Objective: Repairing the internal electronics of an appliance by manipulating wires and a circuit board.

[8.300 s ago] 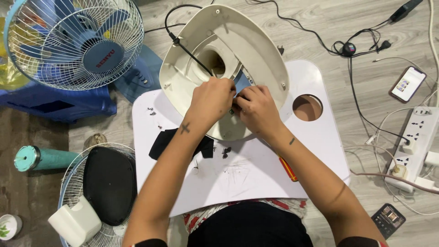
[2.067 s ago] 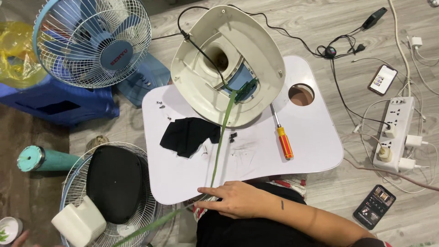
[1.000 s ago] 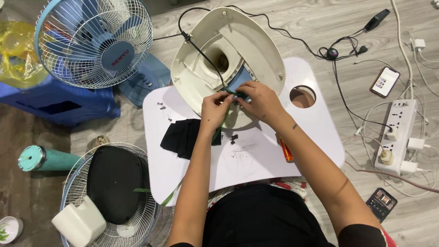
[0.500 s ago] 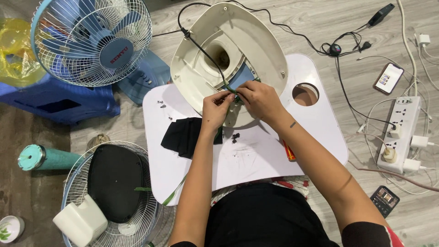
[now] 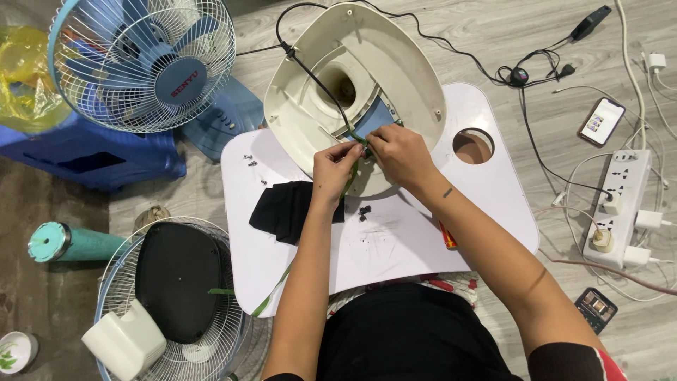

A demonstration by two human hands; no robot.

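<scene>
Cream plastic fan base lies upturned on the white lap table, exposing its wiring; left hand and right hand both pinch a green strip at its opening.

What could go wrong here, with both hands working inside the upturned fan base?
The loose screws near the white table's edge could be knocked off by the left hand. The fan base overhangs the table and might tip. The right hand could nick itself or pinch the green strip against the black cord.
</scene>
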